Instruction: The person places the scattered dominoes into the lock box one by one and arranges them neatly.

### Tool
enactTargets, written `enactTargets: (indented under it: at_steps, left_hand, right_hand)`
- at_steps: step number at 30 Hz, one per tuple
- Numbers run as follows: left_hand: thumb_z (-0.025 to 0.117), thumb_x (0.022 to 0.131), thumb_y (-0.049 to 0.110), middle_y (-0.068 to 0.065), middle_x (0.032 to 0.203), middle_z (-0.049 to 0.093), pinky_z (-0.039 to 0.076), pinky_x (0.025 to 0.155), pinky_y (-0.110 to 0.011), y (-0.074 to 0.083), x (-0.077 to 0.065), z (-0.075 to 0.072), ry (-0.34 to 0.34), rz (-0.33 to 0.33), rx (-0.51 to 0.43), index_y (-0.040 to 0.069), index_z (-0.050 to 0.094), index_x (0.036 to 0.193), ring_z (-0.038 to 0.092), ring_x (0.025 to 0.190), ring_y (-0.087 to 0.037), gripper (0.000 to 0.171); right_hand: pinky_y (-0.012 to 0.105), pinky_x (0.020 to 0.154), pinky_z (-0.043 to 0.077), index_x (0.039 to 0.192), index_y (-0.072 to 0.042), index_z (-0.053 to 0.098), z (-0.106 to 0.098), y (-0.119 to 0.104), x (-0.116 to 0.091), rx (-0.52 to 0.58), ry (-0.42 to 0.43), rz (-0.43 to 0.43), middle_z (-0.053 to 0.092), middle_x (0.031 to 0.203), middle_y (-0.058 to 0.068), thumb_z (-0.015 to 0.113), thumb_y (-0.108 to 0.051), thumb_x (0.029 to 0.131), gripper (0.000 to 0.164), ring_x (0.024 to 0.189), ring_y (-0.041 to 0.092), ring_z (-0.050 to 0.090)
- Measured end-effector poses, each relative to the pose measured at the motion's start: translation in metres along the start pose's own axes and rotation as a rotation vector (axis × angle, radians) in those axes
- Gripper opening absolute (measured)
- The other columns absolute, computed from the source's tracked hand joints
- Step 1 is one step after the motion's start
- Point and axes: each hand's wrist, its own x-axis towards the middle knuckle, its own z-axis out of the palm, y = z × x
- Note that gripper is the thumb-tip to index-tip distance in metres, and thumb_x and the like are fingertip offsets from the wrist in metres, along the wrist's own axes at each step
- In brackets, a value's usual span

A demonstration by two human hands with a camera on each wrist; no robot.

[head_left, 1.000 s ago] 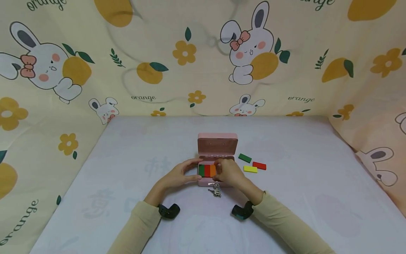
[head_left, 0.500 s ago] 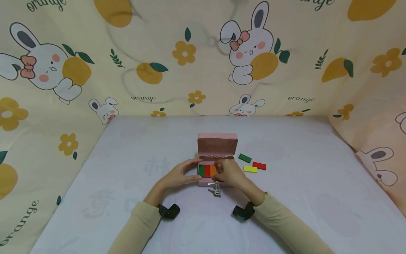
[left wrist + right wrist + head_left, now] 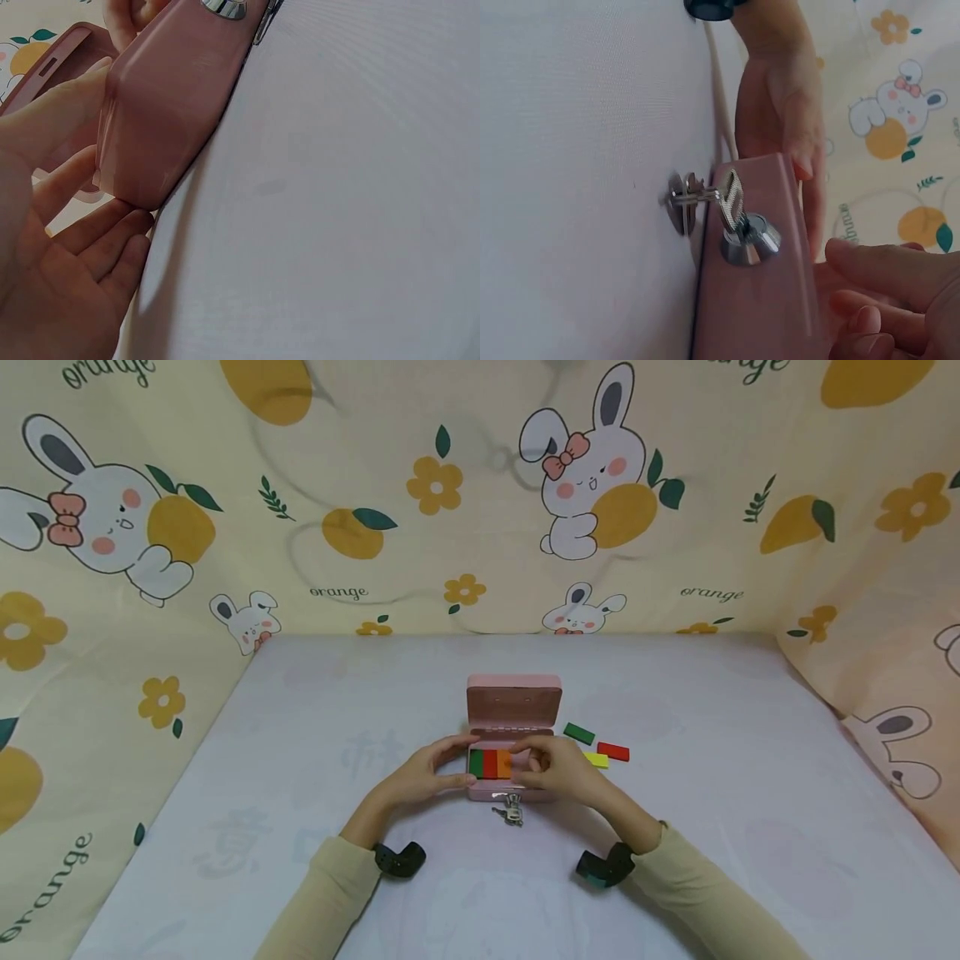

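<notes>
A small pink lockable metal box stands with its lid raised at the back. Its left half holds flat blocks side by side: green, red and orange. My left hand grips the box's left end, thumb near the front corner, fingers toward the back. Over the right half, just right of the orange block, hovers my right hand. In the right wrist view its thumb and fingers are apart, with nothing seen between them. Keys hang from the front lock.
Right of the box lie a loose green block, a red block and a yellow block, the last partly behind my right hand. A white cloth covers the table. Behind rises a curtain printed with rabbits.
My right hand has let go at the orange block and shifted slightly right, its wrist swinging right, now covering part of the yellow block. The left hand and box stay put.
</notes>
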Motion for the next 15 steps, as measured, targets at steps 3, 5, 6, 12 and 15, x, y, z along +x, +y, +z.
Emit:
enactTargets:
  at_steps: [3,5,6,12,15]
  left_hand:
    - [0.07,0.089,0.023,-0.01,0.158,0.034,0.024,0.123,-0.05,0.0,0.0,0.0,0.002,-0.002,0.006,0.015,0.042,0.145,0.031,0.147,-0.032,0.063]
    - [0.07,0.088,0.023,-0.01,0.157,0.035,0.025,0.123,-0.05,-0.001,0.0,0.0,0.002,0.0,0.009,0.014,0.042,0.145,0.032,0.147,-0.032,0.063]
    - [0.07,0.088,0.022,-0.01,0.157,0.035,0.025,0.123,-0.049,-0.001,0.0,0.0,0.002,0.002,0.009,0.014,0.042,0.145,0.032,0.147,-0.032,0.063]
    - [0.07,0.088,0.022,-0.009,0.156,0.037,0.027,0.122,-0.049,-0.001,0.0,0.0,0.007,0.01,0.014,0.014,0.043,0.144,0.034,0.146,-0.031,0.063]
    - [0.07,0.088,0.024,-0.009,0.157,0.036,0.027,0.122,-0.05,-0.002,0.0,0.0,0.008,0.006,0.017,0.015,0.043,0.145,0.034,0.146,-0.031,0.063]
  right_hand:
    - [0.015,0.054,0.037,0.111,-0.002,0.068,-0.005,0.002,-0.005,0.017,0.006,-0.002,0.049,0.064,0.0,0.077,-0.013,0.08,0.033,0.063,0.009,0.045]
    - [0.015,0.053,0.037,0.111,-0.001,0.068,-0.009,0.004,-0.009,0.019,0.008,-0.014,0.049,0.064,-0.001,0.076,-0.013,0.081,0.033,0.063,0.008,0.045]
    - [0.015,0.053,0.037,0.111,-0.001,0.068,-0.011,0.005,-0.011,0.018,0.005,-0.023,0.049,0.064,-0.001,0.076,-0.013,0.081,0.033,0.062,0.007,0.045]
    - [0.016,0.053,0.036,0.109,0.002,0.067,-0.023,0.015,-0.02,0.038,-0.008,-0.097,0.048,0.065,-0.001,0.075,-0.011,0.081,0.032,0.061,0.002,0.042]
    - [0.016,0.053,0.036,0.109,0.002,0.067,-0.028,0.021,-0.023,0.04,-0.01,-0.116,0.047,0.066,-0.002,0.076,-0.008,0.08,0.032,0.061,0.001,0.042]
